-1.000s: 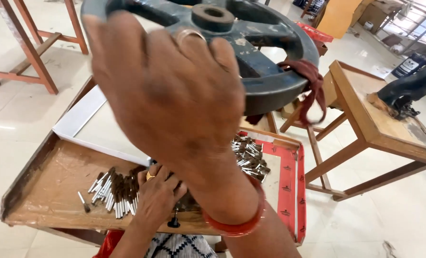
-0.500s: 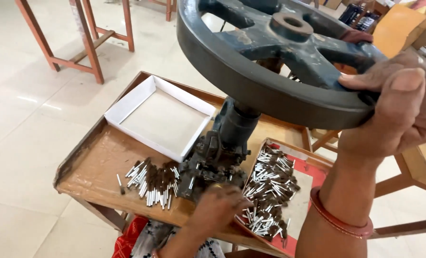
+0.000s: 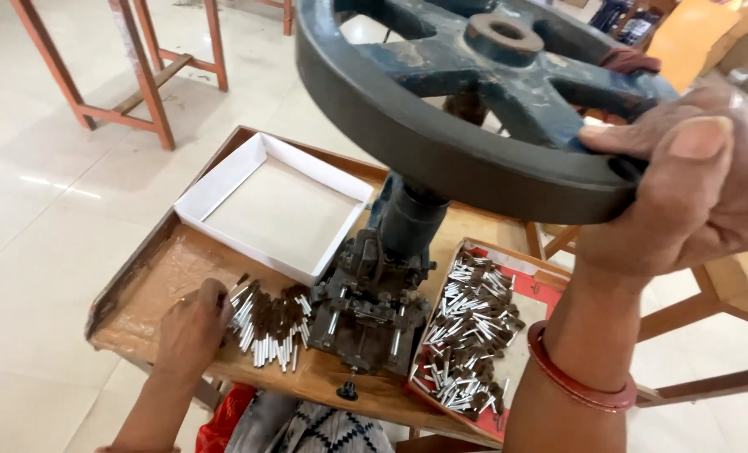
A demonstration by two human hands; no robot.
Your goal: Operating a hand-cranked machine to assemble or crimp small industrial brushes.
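Right hand [image 3: 684, 193] fingers [image 3: 634, 138] clasp handwheel [image 3: 441, 143] (rim).

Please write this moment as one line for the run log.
right hand: grips dark cast-iron handwheel rim | left hand: on pile of small silver-and-brown metal pieces | white shallow cardboard tray: beside press

Wooden table [image 3: 151, 289] (press [image 3: 374, 294], box [image 3: 275, 205], pins [image 3: 269, 323])

floor [image 3: 46, 210]: pale glossy tiles | orange wooden stands [image 3: 147, 80] | bright daylight
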